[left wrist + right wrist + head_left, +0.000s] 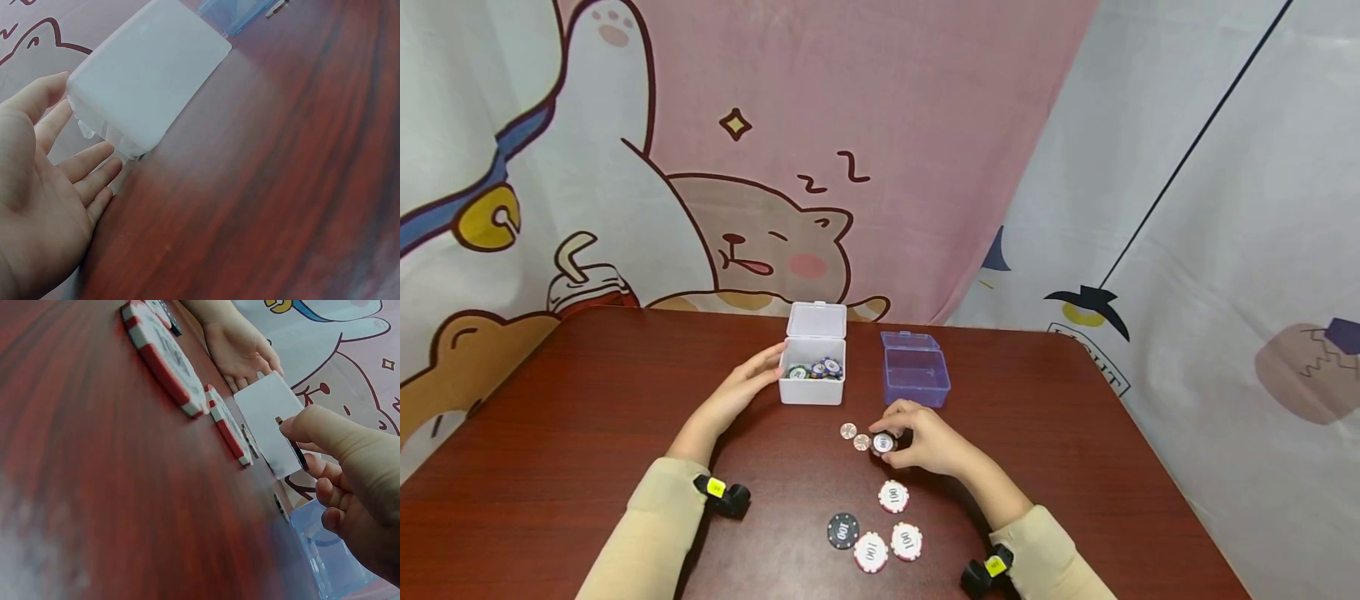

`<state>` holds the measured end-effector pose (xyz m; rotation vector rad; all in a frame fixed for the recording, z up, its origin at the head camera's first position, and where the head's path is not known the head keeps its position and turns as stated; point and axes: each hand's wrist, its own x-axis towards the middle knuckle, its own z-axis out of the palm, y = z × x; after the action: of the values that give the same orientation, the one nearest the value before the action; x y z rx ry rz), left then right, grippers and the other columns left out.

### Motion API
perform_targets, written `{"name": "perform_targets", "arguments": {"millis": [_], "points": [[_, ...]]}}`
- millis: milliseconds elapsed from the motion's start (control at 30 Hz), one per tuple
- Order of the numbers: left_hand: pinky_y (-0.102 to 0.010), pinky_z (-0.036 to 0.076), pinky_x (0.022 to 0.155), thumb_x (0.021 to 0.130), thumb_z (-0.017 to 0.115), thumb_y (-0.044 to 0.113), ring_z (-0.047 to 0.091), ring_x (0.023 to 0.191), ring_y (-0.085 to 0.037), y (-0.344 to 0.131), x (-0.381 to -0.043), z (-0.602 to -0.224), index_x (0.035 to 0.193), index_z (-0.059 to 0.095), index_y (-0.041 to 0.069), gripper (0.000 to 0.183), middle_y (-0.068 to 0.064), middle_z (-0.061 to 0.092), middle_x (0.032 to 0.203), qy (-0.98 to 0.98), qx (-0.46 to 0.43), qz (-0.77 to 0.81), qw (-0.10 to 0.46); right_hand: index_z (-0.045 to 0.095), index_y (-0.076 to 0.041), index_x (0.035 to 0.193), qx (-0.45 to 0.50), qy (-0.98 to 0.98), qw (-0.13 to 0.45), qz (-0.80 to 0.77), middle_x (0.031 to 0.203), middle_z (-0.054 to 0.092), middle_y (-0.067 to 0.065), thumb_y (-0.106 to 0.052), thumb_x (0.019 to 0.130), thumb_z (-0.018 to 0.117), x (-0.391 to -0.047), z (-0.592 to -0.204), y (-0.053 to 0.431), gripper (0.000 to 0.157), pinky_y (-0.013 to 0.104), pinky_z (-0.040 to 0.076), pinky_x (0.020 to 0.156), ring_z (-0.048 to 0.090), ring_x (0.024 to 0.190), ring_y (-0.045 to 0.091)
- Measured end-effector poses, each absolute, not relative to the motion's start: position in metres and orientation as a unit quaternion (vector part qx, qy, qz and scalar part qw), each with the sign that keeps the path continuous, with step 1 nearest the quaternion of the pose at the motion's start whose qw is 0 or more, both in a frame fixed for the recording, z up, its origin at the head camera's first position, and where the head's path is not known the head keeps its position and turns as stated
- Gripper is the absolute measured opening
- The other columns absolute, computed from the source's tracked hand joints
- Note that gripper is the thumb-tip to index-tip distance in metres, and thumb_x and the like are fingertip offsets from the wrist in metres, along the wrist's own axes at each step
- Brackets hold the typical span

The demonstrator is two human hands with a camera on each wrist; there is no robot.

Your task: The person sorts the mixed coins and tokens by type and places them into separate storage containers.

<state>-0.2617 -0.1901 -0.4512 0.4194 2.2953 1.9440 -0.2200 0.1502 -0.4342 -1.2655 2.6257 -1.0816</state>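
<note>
Between the thumb and fingers of my right hand (928,440) is a poker chip (883,442), dark-edged with a pale centre. The right wrist view shows that chip (292,445) edge-on, held above the tabletop. My left hand (747,385) touches the left side of a white plastic box (811,392) with straight, spread fingers. Its lid stands raised, and several poker chips (820,369) lie inside. Two copper-coloured coins (848,431) lie just left of the held chip. Closer to me are red-and-white chips (893,497) and a black chip (842,531), all marked 100.
A translucent blue box (916,390) with its lid up stands right of the white box, beyond my right hand. Both boxes are near the far edge of the brown wooden table (625,400). Behind it hangs a cartoon-printed curtain (910,150).
</note>
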Motion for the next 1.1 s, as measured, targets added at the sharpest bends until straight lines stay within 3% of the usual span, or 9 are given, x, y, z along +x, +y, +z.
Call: {"name": "perform_targets", "arguments": {"millis": [267, 433, 667, 967, 1100], "points": [[-0.061, 0.012, 0.107, 0.099, 0.053, 0.024, 0.029, 0.135, -0.033, -0.191, -0.263, -0.454, 0.149, 0.037, 0.018, 0.053, -0.017, 0.038, 0.147, 0.75, 0.143, 0.643, 0.05, 0.073, -0.006, 0.108, -0.389, 0.848, 0.017, -0.359, 0.098, 0.057, -0.004, -0.009, 0.072, 0.076, -0.223, -0.424, 0.141, 0.035, 0.031, 0.047, 0.068, 0.055, 0.084, 0.02], [-0.061, 0.013, 0.107, 0.1, 0.052, 0.021, 0.03, 0.135, -0.032, -0.19, -0.263, -0.453, 0.148, 0.037, 0.018, 0.051, -0.016, 0.039, 0.147, 0.752, 0.141, 0.642, 0.05, 0.072, -0.006, 0.108, -0.389, 0.848, 0.004, -0.359, 0.099, 0.056, -0.003, -0.008, 0.072, 0.076, -0.227, -0.414, 0.135, 0.037, 0.026, 0.046, 0.068, 0.054, 0.085, 0.017], [-0.062, 0.012, 0.106, 0.1, 0.051, 0.02, 0.028, 0.136, -0.035, -0.19, -0.262, -0.453, 0.15, 0.034, 0.015, 0.053, -0.019, 0.036, 0.148, 0.746, 0.148, 0.647, 0.05, 0.072, -0.006, 0.108, -0.399, 0.84, -0.022, -0.366, 0.099, 0.057, -0.001, -0.005, 0.071, 0.078, -0.234, -0.399, 0.125, 0.038, 0.039, 0.048, 0.072, 0.054, 0.087, 0.015], [-0.06, 0.015, 0.107, 0.099, 0.053, 0.022, 0.031, 0.135, -0.034, -0.191, -0.264, -0.455, 0.149, 0.036, 0.015, 0.053, -0.018, 0.039, 0.147, 0.758, 0.148, 0.634, 0.041, 0.072, -0.005, 0.108, -0.398, 0.836, -0.052, -0.374, 0.098, 0.059, 0.0, -0.007, 0.072, 0.079, -0.248, -0.391, 0.112, 0.036, 0.039, 0.048, 0.07, 0.054, 0.085, 0.014], [-0.059, 0.015, 0.107, 0.098, 0.054, 0.022, 0.032, 0.134, -0.032, -0.191, -0.264, -0.455, 0.148, 0.038, 0.017, 0.052, -0.017, 0.039, 0.146, 0.757, 0.143, 0.636, 0.041, 0.072, -0.006, 0.109, -0.39, 0.838, -0.058, -0.378, 0.098, 0.059, -0.001, -0.007, 0.073, 0.078, -0.255, -0.39, 0.106, 0.036, 0.032, 0.046, 0.067, 0.053, 0.083, 0.013]]}}
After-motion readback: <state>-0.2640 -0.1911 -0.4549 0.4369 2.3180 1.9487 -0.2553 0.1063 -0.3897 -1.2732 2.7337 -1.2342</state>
